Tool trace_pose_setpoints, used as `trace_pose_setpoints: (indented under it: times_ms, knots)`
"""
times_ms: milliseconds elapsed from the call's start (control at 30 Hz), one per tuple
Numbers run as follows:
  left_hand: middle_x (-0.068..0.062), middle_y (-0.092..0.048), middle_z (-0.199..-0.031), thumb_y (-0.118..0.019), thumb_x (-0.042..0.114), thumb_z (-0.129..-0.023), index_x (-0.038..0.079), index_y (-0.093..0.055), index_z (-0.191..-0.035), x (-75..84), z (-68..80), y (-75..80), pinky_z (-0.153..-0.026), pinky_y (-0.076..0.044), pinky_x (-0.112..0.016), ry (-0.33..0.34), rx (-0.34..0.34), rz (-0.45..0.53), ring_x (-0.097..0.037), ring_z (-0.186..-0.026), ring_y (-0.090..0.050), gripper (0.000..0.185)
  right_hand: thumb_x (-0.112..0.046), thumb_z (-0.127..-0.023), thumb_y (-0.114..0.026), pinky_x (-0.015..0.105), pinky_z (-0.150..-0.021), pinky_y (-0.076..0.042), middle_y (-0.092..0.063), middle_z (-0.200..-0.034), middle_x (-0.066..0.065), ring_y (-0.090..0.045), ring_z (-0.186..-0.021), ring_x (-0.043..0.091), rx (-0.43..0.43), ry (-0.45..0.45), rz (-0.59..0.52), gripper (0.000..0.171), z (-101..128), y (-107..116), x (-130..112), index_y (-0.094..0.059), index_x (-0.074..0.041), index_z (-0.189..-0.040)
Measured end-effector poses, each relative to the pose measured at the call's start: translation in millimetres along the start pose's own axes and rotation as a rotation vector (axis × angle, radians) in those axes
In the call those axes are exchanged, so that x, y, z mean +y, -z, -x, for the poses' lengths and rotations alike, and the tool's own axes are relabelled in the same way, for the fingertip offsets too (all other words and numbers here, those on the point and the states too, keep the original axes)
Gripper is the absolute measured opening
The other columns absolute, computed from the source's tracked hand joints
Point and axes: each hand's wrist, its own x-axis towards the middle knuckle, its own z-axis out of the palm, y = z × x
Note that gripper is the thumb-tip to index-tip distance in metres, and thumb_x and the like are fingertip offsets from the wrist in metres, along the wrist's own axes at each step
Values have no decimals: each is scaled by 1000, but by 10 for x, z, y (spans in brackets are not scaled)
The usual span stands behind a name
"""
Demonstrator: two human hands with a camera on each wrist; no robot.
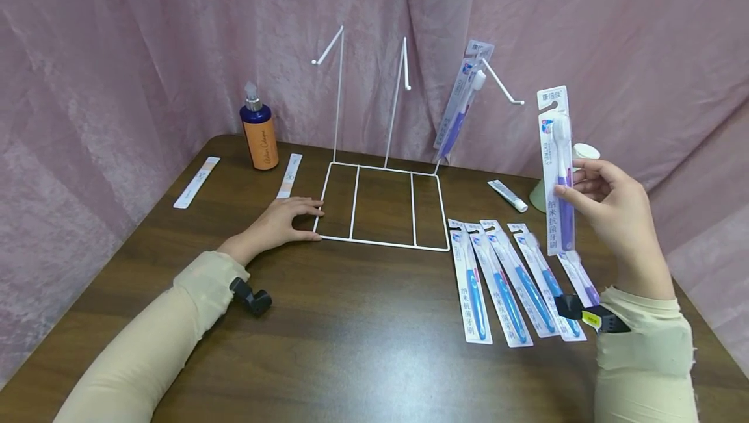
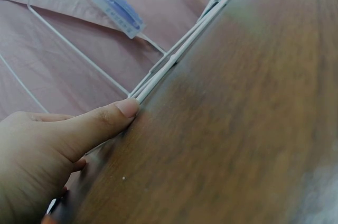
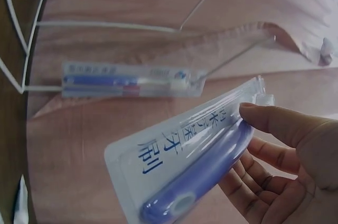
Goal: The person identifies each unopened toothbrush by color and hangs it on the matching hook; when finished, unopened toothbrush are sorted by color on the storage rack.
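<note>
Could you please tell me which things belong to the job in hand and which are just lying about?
Seemingly the job: wire rack, toothbrush in the right hand, hanging toothbrush, loose toothbrushes.

Probably just lying about: orange bottle, two white strips, small tube, green container.

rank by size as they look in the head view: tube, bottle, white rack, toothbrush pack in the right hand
1. Rack
2. Pack
3. Bottle
4. Tube

The pack looks nearer the camera than the bottle, so their true sizes may compare differently.
</note>
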Motion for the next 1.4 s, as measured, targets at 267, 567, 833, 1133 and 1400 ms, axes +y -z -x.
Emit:
trace_pose_setpoints:
  times_ms: [267,567,833,1133,1400]
  knots:
    - [-7,-55,-141,-79,39,-77,14,-67,-122,-9,8,-9,-110,-30,-59,-4,1,-7,-33,-134,-46,53,-8,-85,-72,1,-68,-44,-55,-86,-26,-54,-73,-12,-18,34,-41,46,-35,-124,-190,-55,5,-126]
    - [-7,-55,-141,-79,39,-77,14,-66,-123,-14,-1,-1,-110,-29,-60,1,-6,-6,-33,-135,-45,54,-7,-85,-72,2,-69,-46,-57,-87,-22,-55,-77,-8,-8,34,-87,44,-35,-221,-246,-56,5,-125]
    - [-6,-55,-142,-78,39,-77,14,-66,-123,-9,2,-8,-111,-28,-60,6,-5,-13,-32,-135,-45,54,-11,-85,-73,1,-71,-44,-55,-87,-24,-54,-80,-10,-15,62,-45,42,-3,-339,-305,-60,-1,-124]
    - [-5,-55,-142,-79,39,-77,15,-67,-123,-1,1,-9,-110,-28,-60,23,-2,-6,-32,-135,-45,54,-10,-83,-75,2,-69,-45,-56,-86,-19,-55,-75,-8,28,77,-85,43,-15,-504,-284,-61,-1,-122]
    - [-5,-53,-143,-77,41,-78,16,-65,-125,-11,1,-24,-111,-27,-61,28,-14,-6,-31,-137,-43,55,-11,-84,-73,4,-69,-47,-57,-86,-15,-56,-74,-6,65,7,-150,44,-134,-724,-241,-58,-1,-124]
